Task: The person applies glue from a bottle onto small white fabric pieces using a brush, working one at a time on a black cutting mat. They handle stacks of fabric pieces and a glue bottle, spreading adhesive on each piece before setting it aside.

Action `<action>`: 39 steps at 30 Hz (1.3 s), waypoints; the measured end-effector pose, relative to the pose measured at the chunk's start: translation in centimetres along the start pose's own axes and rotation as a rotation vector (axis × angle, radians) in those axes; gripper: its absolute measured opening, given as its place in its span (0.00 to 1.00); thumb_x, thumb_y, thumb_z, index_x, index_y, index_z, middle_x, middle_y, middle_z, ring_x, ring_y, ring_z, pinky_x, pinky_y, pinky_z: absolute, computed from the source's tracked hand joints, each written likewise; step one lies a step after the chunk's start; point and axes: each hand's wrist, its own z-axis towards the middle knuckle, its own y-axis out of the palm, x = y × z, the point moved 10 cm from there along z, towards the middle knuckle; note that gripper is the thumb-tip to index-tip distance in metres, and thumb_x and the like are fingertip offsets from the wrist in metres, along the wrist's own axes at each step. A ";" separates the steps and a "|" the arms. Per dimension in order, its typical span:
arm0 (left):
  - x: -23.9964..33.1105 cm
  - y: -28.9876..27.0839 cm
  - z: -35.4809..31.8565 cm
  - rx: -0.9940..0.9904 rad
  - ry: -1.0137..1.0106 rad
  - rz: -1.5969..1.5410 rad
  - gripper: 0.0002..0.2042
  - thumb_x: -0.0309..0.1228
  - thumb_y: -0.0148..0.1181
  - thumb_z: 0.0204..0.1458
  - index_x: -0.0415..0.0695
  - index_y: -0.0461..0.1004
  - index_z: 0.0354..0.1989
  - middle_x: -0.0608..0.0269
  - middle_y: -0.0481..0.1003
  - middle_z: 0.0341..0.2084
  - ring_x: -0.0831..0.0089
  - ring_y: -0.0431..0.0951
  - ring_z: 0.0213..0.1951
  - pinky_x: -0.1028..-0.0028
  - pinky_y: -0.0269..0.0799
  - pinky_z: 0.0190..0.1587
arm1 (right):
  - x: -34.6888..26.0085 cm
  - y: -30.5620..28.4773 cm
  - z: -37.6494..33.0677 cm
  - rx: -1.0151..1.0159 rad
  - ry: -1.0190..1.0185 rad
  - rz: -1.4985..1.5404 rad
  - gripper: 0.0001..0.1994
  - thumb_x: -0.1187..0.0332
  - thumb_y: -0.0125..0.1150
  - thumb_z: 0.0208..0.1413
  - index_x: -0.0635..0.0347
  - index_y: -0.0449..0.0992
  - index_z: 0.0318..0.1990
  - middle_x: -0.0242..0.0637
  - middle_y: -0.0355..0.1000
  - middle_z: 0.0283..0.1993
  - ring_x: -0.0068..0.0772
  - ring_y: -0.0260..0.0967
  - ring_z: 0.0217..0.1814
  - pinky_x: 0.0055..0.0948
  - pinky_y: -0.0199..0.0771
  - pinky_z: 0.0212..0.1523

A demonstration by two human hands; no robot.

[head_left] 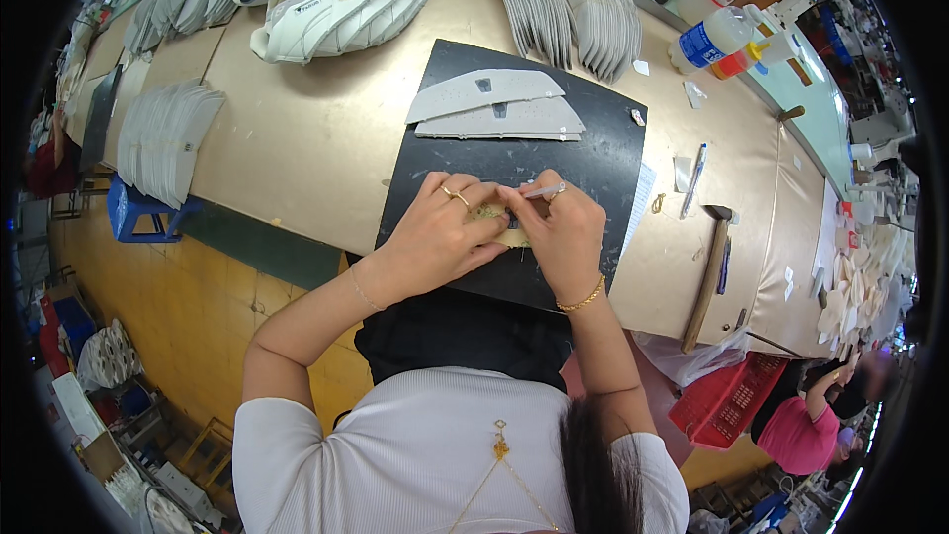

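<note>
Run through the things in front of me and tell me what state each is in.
Left hand, fingers curled at the pale yellow piece
Right hand, fingers curled, holding a pale slim stick
Pale yellow piece, partly hidden by the hands
Grey panels, overlapping on the black mat
Hammer, lying down
Blue-and-white pen, lying down

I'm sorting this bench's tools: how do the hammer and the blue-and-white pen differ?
The hammer is longer and thicker than the slim blue-and-white pen. The hammer has a brown handle and dark head; the pen is one straight stick. The hammer lies lower in the picture, the pen higher. Both lie on the table, right of the black mat.
</note>
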 end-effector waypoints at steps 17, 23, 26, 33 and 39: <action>-6.5 -4.4 4.4 0.307 -0.092 -0.009 0.18 0.34 0.75 0.46 0.45 0.80 0.46 0.57 0.77 0.51 0.57 0.75 0.54 0.61 0.67 0.59 | 5.5 -9.2 -3.5 0.480 0.162 0.660 0.06 0.73 0.68 0.61 0.64 0.76 0.39 0.40 0.79 0.42 0.25 0.76 0.46 0.24 0.75 0.51; -0.8 -0.3 1.1 0.018 0.003 -0.144 0.17 0.31 0.76 0.43 0.45 0.83 0.43 0.59 0.77 0.54 0.57 0.74 0.55 0.61 0.68 0.60 | 6.5 -8.1 -4.5 0.403 0.262 0.601 0.07 0.71 0.68 0.62 0.65 0.77 0.41 0.32 0.73 0.40 0.22 0.69 0.42 0.21 0.70 0.47; -0.2 0.1 0.2 0.013 -0.020 -0.136 0.17 0.32 0.77 0.42 0.45 0.83 0.43 0.59 0.76 0.54 0.58 0.74 0.56 0.61 0.68 0.59 | 6.4 -7.2 -4.2 0.359 0.273 0.610 0.07 0.71 0.66 0.63 0.66 0.77 0.42 0.33 0.73 0.40 0.22 0.71 0.43 0.21 0.71 0.47; -0.1 0.4 0.1 0.032 -0.009 -0.127 0.17 0.33 0.77 0.42 0.45 0.83 0.41 0.58 0.77 0.53 0.58 0.75 0.54 0.61 0.69 0.58 | 6.0 -5.2 -4.0 0.258 0.347 0.652 0.09 0.70 0.63 0.66 0.69 0.78 0.43 0.36 0.76 0.40 0.25 0.75 0.40 0.23 0.74 0.44; 0.0 0.4 0.2 0.031 0.009 -0.108 0.16 0.33 0.77 0.42 0.45 0.83 0.40 0.57 0.77 0.53 0.58 0.76 0.54 0.61 0.69 0.58 | 5.1 -3.6 -3.4 0.103 0.328 0.452 0.09 0.69 0.63 0.65 0.68 0.81 0.38 0.40 0.79 0.35 0.29 0.77 0.35 0.25 0.74 0.38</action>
